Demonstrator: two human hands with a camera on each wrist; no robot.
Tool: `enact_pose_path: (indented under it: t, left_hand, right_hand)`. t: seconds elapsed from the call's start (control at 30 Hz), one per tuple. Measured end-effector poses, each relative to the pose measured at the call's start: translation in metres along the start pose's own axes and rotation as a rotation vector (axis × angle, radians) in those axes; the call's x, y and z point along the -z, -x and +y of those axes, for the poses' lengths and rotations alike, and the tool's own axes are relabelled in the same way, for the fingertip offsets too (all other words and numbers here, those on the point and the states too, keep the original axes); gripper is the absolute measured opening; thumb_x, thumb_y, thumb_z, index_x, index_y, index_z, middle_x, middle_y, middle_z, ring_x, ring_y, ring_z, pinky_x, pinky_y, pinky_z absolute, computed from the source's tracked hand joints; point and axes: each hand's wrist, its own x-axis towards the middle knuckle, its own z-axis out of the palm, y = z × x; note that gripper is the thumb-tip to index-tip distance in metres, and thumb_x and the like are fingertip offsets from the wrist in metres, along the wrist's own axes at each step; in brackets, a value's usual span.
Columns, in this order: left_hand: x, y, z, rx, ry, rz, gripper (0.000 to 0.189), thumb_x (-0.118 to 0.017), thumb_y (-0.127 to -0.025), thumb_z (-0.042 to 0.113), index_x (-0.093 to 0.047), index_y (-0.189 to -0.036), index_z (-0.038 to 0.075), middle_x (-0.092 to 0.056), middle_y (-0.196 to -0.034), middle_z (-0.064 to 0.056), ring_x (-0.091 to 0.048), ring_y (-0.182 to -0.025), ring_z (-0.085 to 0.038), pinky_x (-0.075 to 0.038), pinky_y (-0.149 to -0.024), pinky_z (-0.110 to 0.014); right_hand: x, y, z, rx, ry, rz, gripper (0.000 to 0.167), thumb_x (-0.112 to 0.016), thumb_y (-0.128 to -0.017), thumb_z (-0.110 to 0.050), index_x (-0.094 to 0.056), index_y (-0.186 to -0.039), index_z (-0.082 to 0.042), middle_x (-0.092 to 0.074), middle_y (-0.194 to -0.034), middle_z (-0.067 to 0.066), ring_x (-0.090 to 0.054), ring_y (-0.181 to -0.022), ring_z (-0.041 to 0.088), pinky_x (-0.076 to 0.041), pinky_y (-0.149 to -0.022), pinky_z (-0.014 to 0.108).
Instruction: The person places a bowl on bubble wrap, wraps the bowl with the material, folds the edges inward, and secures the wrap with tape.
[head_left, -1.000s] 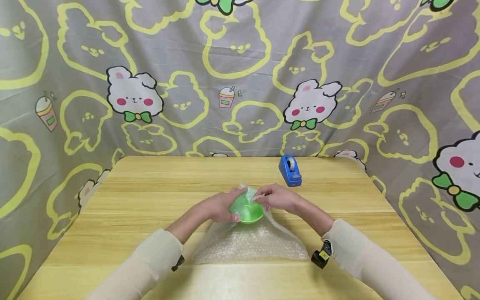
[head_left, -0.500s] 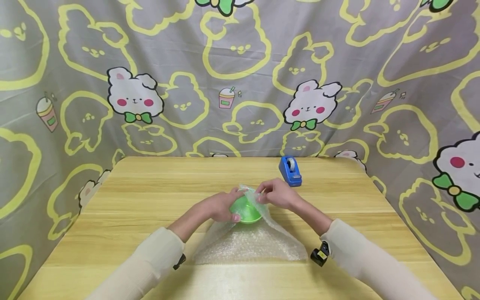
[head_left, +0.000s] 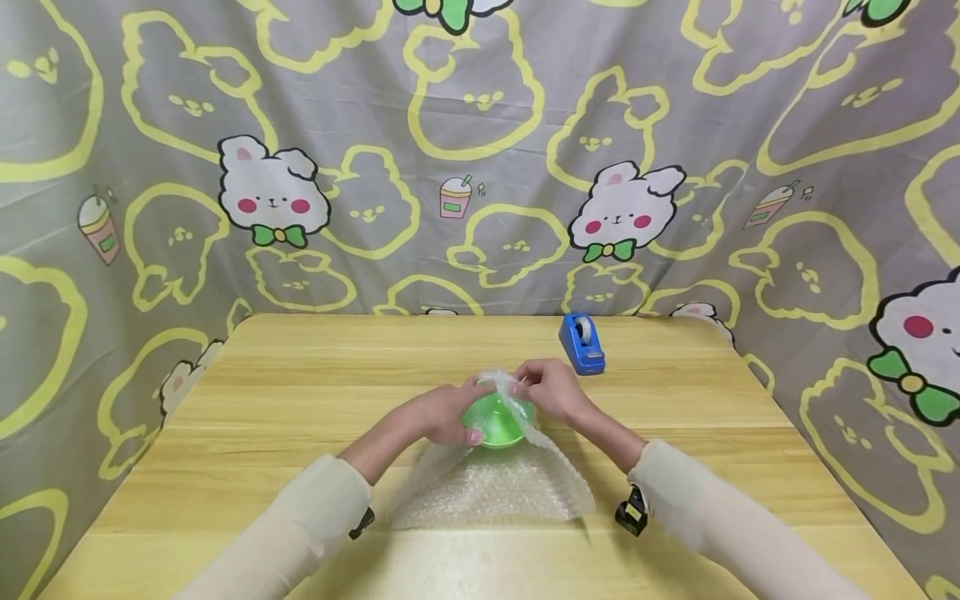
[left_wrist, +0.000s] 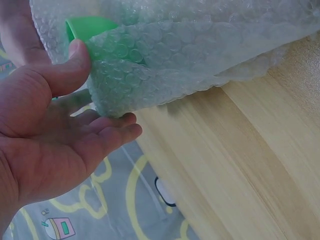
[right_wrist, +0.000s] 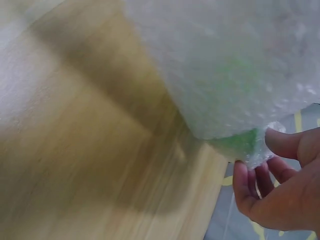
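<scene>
Green bowl (head_left: 501,427) is sitting partly inside bubble wrap (head_left: 495,493); my left grip (head_left: 444,414) is pinching its 9 o'clock side, right grip (head_left: 550,390) is pinching the wrap at 2. I'm kinda worrying: tugging too hard there could pop the bowl out toward 6.
</scene>
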Motion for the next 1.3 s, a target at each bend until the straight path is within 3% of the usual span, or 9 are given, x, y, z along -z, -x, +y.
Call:
enact_pose_path:
  t: [0.27, 0.53, 0.7, 0.77, 0.87, 0.97, 1.03, 1.17, 1.3]
  left_hand:
    - [-0.001, -0.001, -0.001, -0.011, -0.013, 0.008, 0.077, -0.073, -0.094, 0.024, -0.033, -0.16, 0.021, -0.021, -0.169, -0.015, -0.043, -0.141, -0.043, -0.04, -0.115, -0.053]
    - [-0.003, -0.003, 0.0, -0.015, 0.002, 0.013, 0.079, -0.073, -0.093, 0.024, -0.031, -0.16, 0.018, -0.025, -0.167, -0.016, -0.046, -0.139, -0.042, -0.04, -0.114, -0.053]
    - [-0.005, -0.004, 0.0, -0.017, 0.034, 0.04, 0.085, -0.076, -0.091, 0.023, -0.024, -0.157, 0.019, -0.064, -0.125, -0.022, -0.064, -0.107, -0.031, -0.052, -0.097, -0.046]
    - [-0.006, -0.004, -0.001, -0.024, 0.054, 0.048, 0.088, -0.078, -0.09, 0.021, -0.019, -0.156, 0.023, -0.068, -0.102, -0.017, -0.064, -0.09, -0.025, -0.053, -0.086, -0.043]
    - [-0.006, -0.004, -0.002, -0.045, 0.068, 0.057, 0.096, -0.078, -0.09, 0.019, -0.011, -0.158, 0.029, -0.067, -0.092, -0.014, -0.061, -0.081, -0.023, -0.051, -0.079, -0.04]
    - [-0.006, -0.003, -0.003, -0.076, 0.069, 0.063, 0.099, -0.078, -0.09, 0.017, -0.011, -0.16, 0.032, -0.068, -0.102, -0.016, -0.062, -0.086, -0.023, -0.052, -0.08, -0.041]
    - [-0.006, -0.003, -0.003, -0.097, 0.055, 0.06, 0.095, -0.077, -0.091, 0.016, -0.015, -0.16, 0.031, -0.064, -0.122, -0.019, -0.064, -0.095, -0.027, -0.053, -0.086, -0.043]
    - [-0.005, -0.001, -0.003, -0.094, 0.02, 0.039, 0.086, -0.074, -0.093, 0.018, -0.022, -0.161, 0.031, -0.036, -0.161, -0.018, -0.06, -0.119, -0.036, -0.051, -0.099, -0.051]
    - [-0.004, -0.002, -0.003, -0.052, -0.005, 0.019, 0.087, -0.074, -0.094, 0.022, -0.021, -0.163, 0.031, -0.024, -0.167, -0.018, -0.054, -0.13, -0.04, -0.047, -0.106, -0.053]
  right_hand:
    - [-0.001, -0.007, 0.004, -0.068, -0.021, -0.01, 0.021, -0.082, -0.083, -0.011, -0.069, -0.098, -0.006, -0.065, -0.078, 0.006, -0.057, -0.069, 0.016, -0.046, -0.059, 0.026]
    - [-0.003, -0.013, 0.013, -0.145, -0.035, -0.04, 0.016, -0.082, -0.084, -0.017, -0.071, -0.093, -0.009, -0.064, -0.076, 0.005, -0.056, -0.067, 0.016, -0.044, -0.056, 0.025]
    - [-0.004, -0.014, 0.015, -0.169, -0.045, -0.042, 0.015, -0.082, -0.085, -0.018, -0.071, -0.092, -0.011, -0.062, -0.075, 0.004, -0.053, -0.067, 0.016, -0.042, -0.056, 0.025]
    - [-0.004, -0.014, 0.014, -0.168, -0.046, -0.041, 0.015, -0.082, -0.084, -0.019, -0.071, -0.092, -0.011, -0.06, -0.073, 0.003, -0.052, -0.066, 0.016, -0.041, -0.055, 0.025]
    - [-0.004, -0.015, 0.014, -0.161, -0.048, -0.041, 0.015, -0.082, -0.084, -0.019, -0.071, -0.091, -0.011, -0.059, -0.072, 0.003, -0.051, -0.065, 0.016, -0.04, -0.055, 0.026]
    - [-0.004, -0.015, 0.013, -0.163, -0.052, -0.042, 0.016, -0.083, -0.083, -0.02, -0.071, -0.09, -0.012, -0.058, -0.071, 0.002, -0.05, -0.065, 0.015, -0.04, -0.055, 0.026]
    - [-0.004, -0.016, 0.013, -0.166, -0.054, -0.043, 0.018, -0.085, -0.081, -0.022, -0.071, -0.088, -0.012, -0.058, -0.07, 0.001, -0.05, -0.065, 0.015, -0.04, -0.055, 0.026]
    - [-0.005, -0.016, 0.013, -0.164, -0.05, -0.043, 0.02, -0.086, -0.08, -0.024, -0.071, -0.086, -0.013, -0.057, -0.068, 0.0, -0.05, -0.064, 0.015, -0.039, -0.054, 0.026]
    - [-0.005, -0.016, 0.014, -0.157, -0.047, -0.044, 0.017, -0.084, -0.082, -0.023, -0.071, -0.087, -0.013, -0.056, -0.067, -0.001, -0.048, -0.062, 0.014, -0.037, -0.053, 0.025]
